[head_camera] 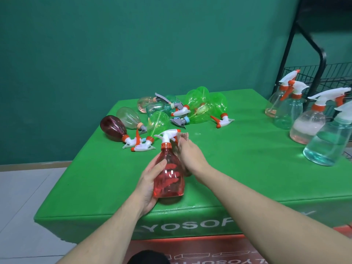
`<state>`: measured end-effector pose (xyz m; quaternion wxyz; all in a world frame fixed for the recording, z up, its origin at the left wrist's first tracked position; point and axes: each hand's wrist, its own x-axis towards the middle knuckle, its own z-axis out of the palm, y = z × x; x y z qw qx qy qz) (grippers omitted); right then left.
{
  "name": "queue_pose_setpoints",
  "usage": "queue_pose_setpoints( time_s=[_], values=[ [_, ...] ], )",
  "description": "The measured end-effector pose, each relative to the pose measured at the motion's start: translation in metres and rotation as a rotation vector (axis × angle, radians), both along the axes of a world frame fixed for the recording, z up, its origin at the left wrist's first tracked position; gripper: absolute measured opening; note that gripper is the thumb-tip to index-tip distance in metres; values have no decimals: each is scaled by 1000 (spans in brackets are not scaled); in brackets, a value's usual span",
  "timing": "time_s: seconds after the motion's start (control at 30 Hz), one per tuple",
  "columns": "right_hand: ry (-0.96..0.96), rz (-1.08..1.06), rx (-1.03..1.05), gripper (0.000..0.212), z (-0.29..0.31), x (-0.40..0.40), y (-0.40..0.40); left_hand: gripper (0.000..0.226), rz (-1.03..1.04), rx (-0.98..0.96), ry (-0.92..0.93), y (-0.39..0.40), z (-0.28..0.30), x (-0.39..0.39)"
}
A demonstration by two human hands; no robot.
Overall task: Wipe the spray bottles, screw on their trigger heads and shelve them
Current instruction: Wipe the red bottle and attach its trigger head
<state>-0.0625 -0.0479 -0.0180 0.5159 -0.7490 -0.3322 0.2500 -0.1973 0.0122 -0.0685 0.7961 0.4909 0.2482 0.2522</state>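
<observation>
A red transparent spray bottle point(168, 176) with a white and orange trigger head point(167, 137) stands upright above the near part of the green table point(238, 168). My left hand point(148, 184) grips its body from the left and below. My right hand point(190, 155) holds a brownish cloth point(182, 139) against the bottle's right side, near the neck. Part of the cloth is hidden under my right hand.
Several bottles lie on their sides at the back of the table: a dark red one point(113, 127), green ones point(202, 106) and clear ones point(127, 117), trigger heads attached. Several clear bottles point(306, 126) stand upright at the right, before a black wire shelf point(323, 73).
</observation>
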Motion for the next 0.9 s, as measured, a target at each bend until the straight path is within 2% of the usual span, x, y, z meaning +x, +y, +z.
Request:
queue_pose_setpoints(
  time_s=[0.13, 0.3, 0.4, 0.57, 0.63, 0.73, 0.9],
  values=[
    [-196, 69, 34, 32, -21, -5, -13, 61, 6, -7, -13, 1, -1, 0],
    [-325, 140, 28, 35, -28, 3, -33, 64, 9, 5, 11, 0, -1, 1],
    [-305, 137, 10, 35, -25, 4, -32, 65, 9, 19, 29, -1, 0, 1],
    [-214, 102, 104, 43, -12, -3, -11, 66, 20, 8, 26, -3, 2, 0],
    [-241, 117, 83, 46, -14, -8, -15, 71, 32, 1, 29, -4, 3, 0],
    [-323, 167, 17, 40, -20, -7, -32, 79, 42, -6, 27, -4, 3, 0],
    [-469, 232, -90, 43, -21, -1, -52, 68, 45, -7, 30, -5, 4, 2]
  ],
)
